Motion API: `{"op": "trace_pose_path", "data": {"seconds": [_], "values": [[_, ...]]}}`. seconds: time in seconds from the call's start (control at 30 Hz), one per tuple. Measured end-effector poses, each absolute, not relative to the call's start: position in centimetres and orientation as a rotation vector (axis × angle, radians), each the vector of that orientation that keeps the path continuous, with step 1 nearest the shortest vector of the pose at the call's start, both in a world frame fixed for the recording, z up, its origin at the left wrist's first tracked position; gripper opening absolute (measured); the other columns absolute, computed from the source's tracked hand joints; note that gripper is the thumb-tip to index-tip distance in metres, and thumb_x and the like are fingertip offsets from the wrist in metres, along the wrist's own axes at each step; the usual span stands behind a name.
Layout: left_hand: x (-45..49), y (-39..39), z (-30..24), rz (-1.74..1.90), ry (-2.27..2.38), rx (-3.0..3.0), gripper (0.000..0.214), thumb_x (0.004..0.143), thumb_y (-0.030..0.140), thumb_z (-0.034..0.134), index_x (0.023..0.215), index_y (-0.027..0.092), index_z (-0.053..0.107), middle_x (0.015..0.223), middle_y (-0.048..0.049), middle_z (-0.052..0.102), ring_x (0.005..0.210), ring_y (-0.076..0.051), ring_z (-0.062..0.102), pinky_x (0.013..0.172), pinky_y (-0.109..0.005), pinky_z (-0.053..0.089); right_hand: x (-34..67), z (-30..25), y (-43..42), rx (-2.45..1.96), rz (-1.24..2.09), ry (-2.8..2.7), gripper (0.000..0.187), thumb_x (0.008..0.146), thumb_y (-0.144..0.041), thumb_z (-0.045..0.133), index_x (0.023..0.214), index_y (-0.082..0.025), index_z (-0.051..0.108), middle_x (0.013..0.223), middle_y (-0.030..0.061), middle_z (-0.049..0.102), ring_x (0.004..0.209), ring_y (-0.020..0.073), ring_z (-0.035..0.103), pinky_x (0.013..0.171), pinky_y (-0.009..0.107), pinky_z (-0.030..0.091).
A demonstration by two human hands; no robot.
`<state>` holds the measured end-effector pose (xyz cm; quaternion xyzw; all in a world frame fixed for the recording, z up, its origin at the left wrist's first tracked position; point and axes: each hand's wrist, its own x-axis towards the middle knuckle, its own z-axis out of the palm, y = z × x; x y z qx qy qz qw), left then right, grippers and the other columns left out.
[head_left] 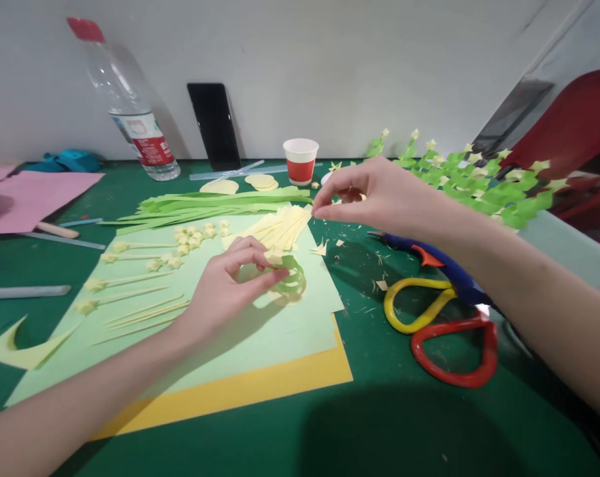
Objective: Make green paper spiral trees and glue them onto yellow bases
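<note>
My left hand [237,275] pinches a curled green paper strip [294,281] over the pale green sheet. A small pale yellow piece shows at its fingertips. My right hand [349,192] is raised higher up and to the right, thumb and fingertips pressed together. Anything between them is too small to make out. Just below and left of it lies a fan of pale yellow paper strips [280,225]. Left of my left hand are small folded paper stars [190,238], some with thin yellow stems [125,281]. Long green paper strips [205,202] lie behind them.
A red and white paper cup [300,162], a black phone [215,126] and a plastic bottle [138,119] stand by the wall. Scissors [419,305] and a blue-handled tool [449,265] lie under my right arm. Green stems with stars [483,179] are at right. Pink paper [41,195] lies left.
</note>
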<state>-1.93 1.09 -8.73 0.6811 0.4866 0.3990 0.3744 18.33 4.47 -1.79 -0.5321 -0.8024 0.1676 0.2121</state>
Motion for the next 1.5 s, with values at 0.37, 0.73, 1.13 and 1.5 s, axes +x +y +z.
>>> {"op": "trace_pose_path", "data": {"seconds": [0.37, 0.73, 1.13, 1.5], "values": [[-2.0, 1.3, -9.0, 0.990, 1.216, 1.838, 0.013, 0.068, 0.032, 0.063, 0.061, 0.022, 0.060, 0.072, 0.0002, 0.052, 0.080, -0.020, 0.051, 0.074, -0.035, 0.039, 15.6, -3.8, 2.9, -1.182, 0.712, -2.317, 0.008, 0.070, -0.017, 0.064, 0.073, -0.016, 0.071, 0.070, 0.0008, 0.062, 0.061, 0.0098, 0.047, 0.051, 0.023, 0.032], [-2.0, 1.2, -8.9, 0.976, 1.215, 1.841, 0.014, 0.069, 0.033, 0.063, 0.061, 0.022, 0.060, 0.072, 0.0005, 0.053, 0.081, -0.020, 0.052, 0.076, -0.035, 0.039, 15.4, -4.3, 3.1, -1.113, 0.861, -2.290, 0.008, 0.070, -0.017, 0.064, 0.066, -0.015, 0.071, 0.060, -0.0009, 0.057, 0.050, 0.0064, 0.035, 0.046, 0.024, 0.027], [-2.0, 1.2, -9.0, 0.971, 1.204, 1.840, 0.015, 0.069, 0.032, 0.063, 0.059, 0.022, 0.057, 0.073, -0.0003, 0.053, 0.083, -0.021, 0.052, 0.074, -0.036, 0.040, 15.4, -4.8, 3.2, -1.078, 0.811, -2.308, 0.009, 0.071, -0.019, 0.063, 0.066, -0.016, 0.070, 0.064, 0.0006, 0.060, 0.054, 0.0073, 0.038, 0.048, 0.023, 0.032], [-2.0, 1.1, -8.9, 0.973, 1.199, 1.851, 0.014, 0.070, 0.030, 0.061, 0.058, 0.024, 0.057, 0.073, -0.0004, 0.053, 0.082, -0.022, 0.051, 0.076, -0.037, 0.040, 15.1, -5.0, 2.9, -1.086, 0.758, -2.248, 0.010, 0.068, -0.013, 0.063, 0.059, -0.016, 0.067, 0.061, 0.0009, 0.059, 0.054, 0.0077, 0.042, 0.050, 0.024, 0.033]]}}
